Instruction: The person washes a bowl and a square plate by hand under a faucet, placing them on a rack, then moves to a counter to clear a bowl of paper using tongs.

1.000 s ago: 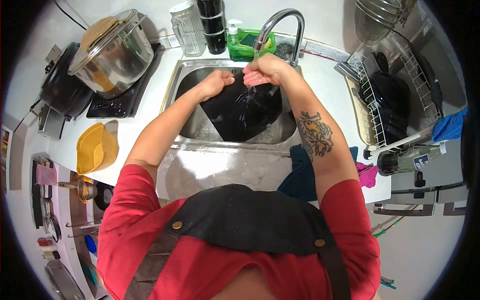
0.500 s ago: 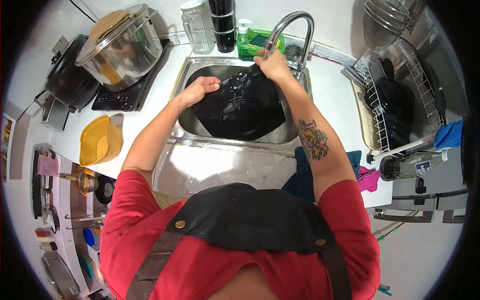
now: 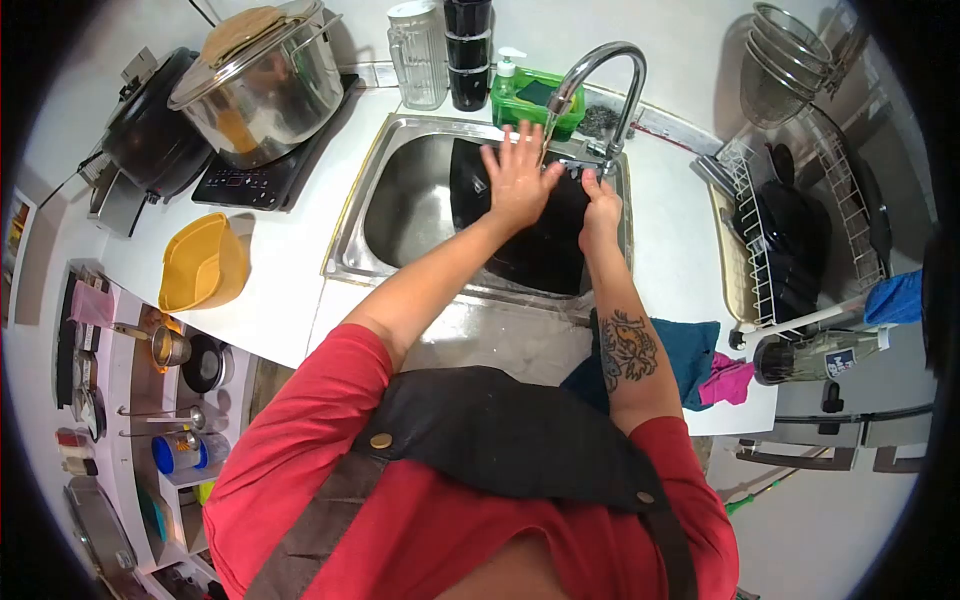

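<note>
A wet, flat black sheet [image 3: 540, 255] stands tilted inside the steel sink [image 3: 405, 205], covering its right side. My left hand [image 3: 520, 190] lies against the sheet's upper part with fingers spread. Water from the curved faucet [image 3: 636, 85] runs down beside those fingertips. At the sheet's upper right edge, my right hand [image 3: 602, 212] grips it with the thumb on the near face; the other fingers are mostly hidden behind.
Behind the sink stand a green caddy [image 3: 565, 122] with a soap pump, a glass pitcher [image 3: 420, 60] and stacked black containers [image 3: 469, 50]. A yellow tub [image 3: 205, 262] and a large pot [image 3: 270, 95] occupy the left counter. On the right are a dish rack [image 3: 760, 240] and a teal cloth [image 3: 690, 345].
The black sheet has shifted right and turned in the sink. My left hand has let go of its edge and moved right onto its face; my right hand has come down along the edge.
</note>
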The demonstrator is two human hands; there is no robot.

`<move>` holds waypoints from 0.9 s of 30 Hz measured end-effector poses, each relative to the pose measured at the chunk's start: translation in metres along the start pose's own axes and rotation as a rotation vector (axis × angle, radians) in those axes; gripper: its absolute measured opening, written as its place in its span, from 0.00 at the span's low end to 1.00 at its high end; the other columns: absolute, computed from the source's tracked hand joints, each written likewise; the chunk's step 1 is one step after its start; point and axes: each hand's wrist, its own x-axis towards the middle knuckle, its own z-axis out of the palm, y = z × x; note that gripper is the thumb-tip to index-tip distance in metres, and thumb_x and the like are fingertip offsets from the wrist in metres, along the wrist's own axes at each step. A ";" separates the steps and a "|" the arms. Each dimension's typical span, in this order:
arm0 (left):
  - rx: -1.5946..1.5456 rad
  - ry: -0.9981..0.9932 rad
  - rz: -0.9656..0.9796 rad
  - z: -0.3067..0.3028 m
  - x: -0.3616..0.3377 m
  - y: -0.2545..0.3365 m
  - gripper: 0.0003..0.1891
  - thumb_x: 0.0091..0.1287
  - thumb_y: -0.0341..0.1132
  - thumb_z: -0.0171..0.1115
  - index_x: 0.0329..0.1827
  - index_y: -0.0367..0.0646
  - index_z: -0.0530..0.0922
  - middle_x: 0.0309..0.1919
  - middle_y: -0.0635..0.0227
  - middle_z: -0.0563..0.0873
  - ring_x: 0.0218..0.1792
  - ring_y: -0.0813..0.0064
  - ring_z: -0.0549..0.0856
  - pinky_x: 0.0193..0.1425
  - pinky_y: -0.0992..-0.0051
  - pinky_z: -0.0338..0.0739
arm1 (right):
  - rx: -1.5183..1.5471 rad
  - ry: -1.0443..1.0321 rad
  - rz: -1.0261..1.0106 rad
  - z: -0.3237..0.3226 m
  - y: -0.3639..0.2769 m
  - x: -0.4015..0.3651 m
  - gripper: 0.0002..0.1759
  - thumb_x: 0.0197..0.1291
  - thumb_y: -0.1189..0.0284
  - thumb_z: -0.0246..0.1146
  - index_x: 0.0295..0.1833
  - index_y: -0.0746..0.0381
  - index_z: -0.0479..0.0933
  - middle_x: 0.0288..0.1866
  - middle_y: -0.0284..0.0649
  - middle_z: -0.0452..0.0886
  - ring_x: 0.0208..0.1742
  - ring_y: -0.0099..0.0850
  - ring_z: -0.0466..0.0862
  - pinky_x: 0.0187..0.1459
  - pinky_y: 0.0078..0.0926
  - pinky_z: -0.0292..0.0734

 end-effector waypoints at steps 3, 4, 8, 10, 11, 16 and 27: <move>-0.177 -0.114 -0.306 0.001 0.005 -0.018 0.39 0.61 0.58 0.44 0.68 0.42 0.47 0.67 0.59 0.50 0.69 0.57 0.43 0.63 0.43 0.37 | -0.150 0.149 -0.074 -0.006 0.001 -0.001 0.18 0.55 0.65 0.61 0.43 0.69 0.75 0.39 0.39 0.79 0.39 0.28 0.75 0.46 0.22 0.67; -0.218 -0.133 -0.355 -0.001 0.005 -0.025 0.41 0.60 0.60 0.45 0.68 0.42 0.45 0.68 0.58 0.48 0.69 0.58 0.41 0.64 0.44 0.38 | -0.095 0.090 -0.067 -0.010 0.004 0.001 0.19 0.54 0.64 0.61 0.43 0.69 0.75 0.39 0.40 0.79 0.40 0.28 0.76 0.45 0.24 0.68; -0.277 -0.130 -0.477 -0.002 0.000 -0.072 0.50 0.52 0.66 0.51 0.67 0.37 0.46 0.66 0.53 0.53 0.68 0.57 0.48 0.68 0.62 0.45 | -0.024 0.078 -0.002 -0.019 0.020 0.013 0.19 0.54 0.64 0.61 0.43 0.70 0.75 0.40 0.42 0.78 0.41 0.30 0.76 0.47 0.26 0.68; -0.586 -0.154 -0.791 -0.004 -0.008 -0.097 0.45 0.52 0.65 0.52 0.62 0.34 0.58 0.59 0.49 0.64 0.61 0.57 0.63 0.63 0.66 0.57 | 0.027 0.181 0.025 -0.023 0.027 0.018 0.24 0.53 0.60 0.62 0.45 0.71 0.73 0.42 0.44 0.78 0.42 0.33 0.77 0.50 0.27 0.67; -0.801 -0.268 -0.970 -0.003 -0.011 -0.116 0.42 0.54 0.64 0.52 0.60 0.33 0.63 0.56 0.48 0.69 0.58 0.59 0.68 0.60 0.68 0.61 | 0.024 0.176 0.026 -0.023 0.026 0.018 0.24 0.53 0.60 0.62 0.45 0.71 0.73 0.42 0.44 0.78 0.42 0.33 0.77 0.50 0.27 0.67; -0.981 -0.249 -0.722 -0.024 -0.010 -0.124 0.33 0.61 0.58 0.49 0.47 0.30 0.74 0.42 0.52 0.79 0.44 0.69 0.76 0.51 0.72 0.67 | 0.045 0.438 0.192 -0.018 0.028 0.014 0.41 0.52 0.47 0.58 0.54 0.77 0.65 0.55 0.51 0.69 0.55 0.39 0.70 0.58 0.35 0.60; -0.087 -0.326 0.005 -0.143 -0.019 -0.010 0.24 0.54 0.54 0.57 0.20 0.38 0.73 0.20 0.53 0.78 0.30 0.53 0.79 0.33 0.60 0.71 | 0.262 0.259 0.767 -0.016 0.033 0.005 0.30 0.56 0.47 0.44 0.46 0.64 0.70 0.45 0.46 0.75 0.44 0.40 0.76 0.51 0.48 0.68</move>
